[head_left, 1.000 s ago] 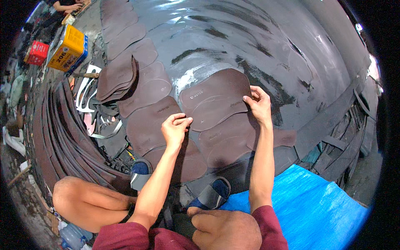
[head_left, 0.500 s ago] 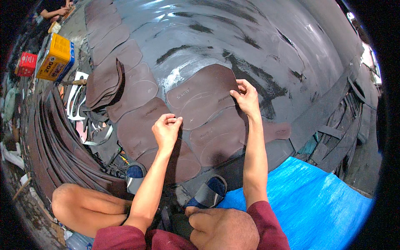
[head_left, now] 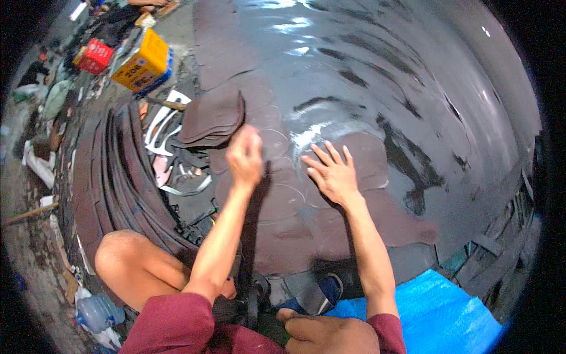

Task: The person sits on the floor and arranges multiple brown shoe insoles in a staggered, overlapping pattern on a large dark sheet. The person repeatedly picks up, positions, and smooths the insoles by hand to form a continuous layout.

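My right hand [head_left: 335, 178] lies with spread fingers on a brown, rounded sole-shaped sheet [head_left: 367, 154], which rests on the dark grey rubbery surface [head_left: 330, 71]. My left hand [head_left: 244, 158] is raised beside a small stack of similar brown sheets [head_left: 209, 117], at the stack's near right corner. Motion smears its fingers, so whether it touches the stack or holds anything is unclear. More brown sheets [head_left: 277, 203] lie flat, edge to edge, beneath and between my hands. Their row runs away from me along the left side of the grey surface.
Long dark strips [head_left: 118, 171] are heaped on the left, next to white curved offcuts [head_left: 158, 127]. Farther off stand a yellow box [head_left: 141, 64] and a red box [head_left: 94, 56]. A blue sheet [head_left: 418, 307] spreads at near right. Another person's hand [head_left: 150, 3] shows at the top.
My right hand has gone from gripping the brown sheet's edge to resting flat on it. My left hand has moved from the nearer sheets toward the stack. The whole view has shifted.
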`<state>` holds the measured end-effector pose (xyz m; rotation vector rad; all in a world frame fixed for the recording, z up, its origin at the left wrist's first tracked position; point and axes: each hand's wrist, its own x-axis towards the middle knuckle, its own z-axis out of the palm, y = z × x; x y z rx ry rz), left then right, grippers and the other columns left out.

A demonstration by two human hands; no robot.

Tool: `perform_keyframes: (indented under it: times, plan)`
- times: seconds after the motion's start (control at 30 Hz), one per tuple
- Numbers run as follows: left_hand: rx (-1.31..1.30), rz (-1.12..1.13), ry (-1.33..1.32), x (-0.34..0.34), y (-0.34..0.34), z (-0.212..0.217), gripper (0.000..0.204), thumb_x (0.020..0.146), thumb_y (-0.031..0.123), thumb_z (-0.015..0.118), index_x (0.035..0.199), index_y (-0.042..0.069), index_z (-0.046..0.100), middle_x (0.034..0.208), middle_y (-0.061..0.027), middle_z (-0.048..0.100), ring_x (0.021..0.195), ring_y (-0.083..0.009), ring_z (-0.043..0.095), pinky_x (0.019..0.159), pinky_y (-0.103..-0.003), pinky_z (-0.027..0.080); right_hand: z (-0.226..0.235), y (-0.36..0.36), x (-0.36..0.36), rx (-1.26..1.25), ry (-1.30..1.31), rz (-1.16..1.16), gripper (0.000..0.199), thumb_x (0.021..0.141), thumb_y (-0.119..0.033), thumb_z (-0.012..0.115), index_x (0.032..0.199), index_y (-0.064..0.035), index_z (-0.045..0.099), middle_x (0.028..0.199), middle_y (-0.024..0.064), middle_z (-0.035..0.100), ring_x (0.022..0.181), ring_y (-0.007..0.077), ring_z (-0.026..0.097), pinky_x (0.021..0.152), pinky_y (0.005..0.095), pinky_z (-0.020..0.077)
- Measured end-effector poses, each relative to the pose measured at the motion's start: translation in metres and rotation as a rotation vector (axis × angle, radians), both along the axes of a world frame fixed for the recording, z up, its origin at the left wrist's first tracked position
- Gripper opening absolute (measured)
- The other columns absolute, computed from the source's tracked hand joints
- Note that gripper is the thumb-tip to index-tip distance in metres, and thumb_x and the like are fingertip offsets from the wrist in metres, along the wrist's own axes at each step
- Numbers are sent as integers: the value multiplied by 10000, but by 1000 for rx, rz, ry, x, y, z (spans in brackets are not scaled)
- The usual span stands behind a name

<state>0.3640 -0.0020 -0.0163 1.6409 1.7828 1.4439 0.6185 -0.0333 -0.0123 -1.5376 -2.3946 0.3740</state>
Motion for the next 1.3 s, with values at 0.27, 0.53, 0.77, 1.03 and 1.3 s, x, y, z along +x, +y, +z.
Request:
perform_keyframes:
  times: [0.27, 0.53, 0.77, 1.03, 1.3]
  plan:
    - [-878, 444, 37, -317, 119, -54, 545, 762, 241, 800, 1157, -106, 654, 1206, -216, 679, 1149, -333, 640, 971, -438, 498, 43, -35, 43, 85, 803, -546, 385, 1005, -124, 583, 1376, -23, 594, 1333, 169, 652, 1219, 276, 631, 1036, 376, 478]
    - [-730, 441, 460, -230, 131, -18, 300, 750, 220, 729, 999, 62, 777, 994, -192, 757, 964, -347, 734, 860, -428, 572, 22, -70, 78, 73, 658, -734, 365, 1007, -129, 595, 1354, -16, 609, 1254, 159, 696, 1117, 232, 680, 982, 355, 512]
    - [-245, -487, -898, 30, 60, 118, 371, 817, 47, 812, 1174, 1, 720, 870, 40, 626, 783, -41, 589, 731, -215, 524, 21, 25, 58, 93, 1160, -732, 565, 1040, -287, 573, 1536, -79, 398, 1520, 177, 463, 1307, 250, 553, 1083, 378, 443]
    - [-503, -242, -1180, 53, 39, 73, 471, 896, 18, 726, 1343, -18, 583, 1171, -98, 683, 973, -153, 669, 858, -290, 547, 76, 108, 85, 10, 1270, -546, 685, 874, -138, 757, 1477, -16, 456, 1415, 234, 556, 1277, 285, 564, 1038, 385, 483]
    - [-355, -736, -1344, 74, 18, 131, 318, 910, 2, 706, 1219, 58, 659, 1130, -56, 712, 919, -114, 666, 733, -250, 509, 66, 51, 43, -1093, 2196, -463, 715, 944, -442, 691, 1453, -3, 447, 1280, 163, 644, 1165, 284, 627, 988, 452, 511]
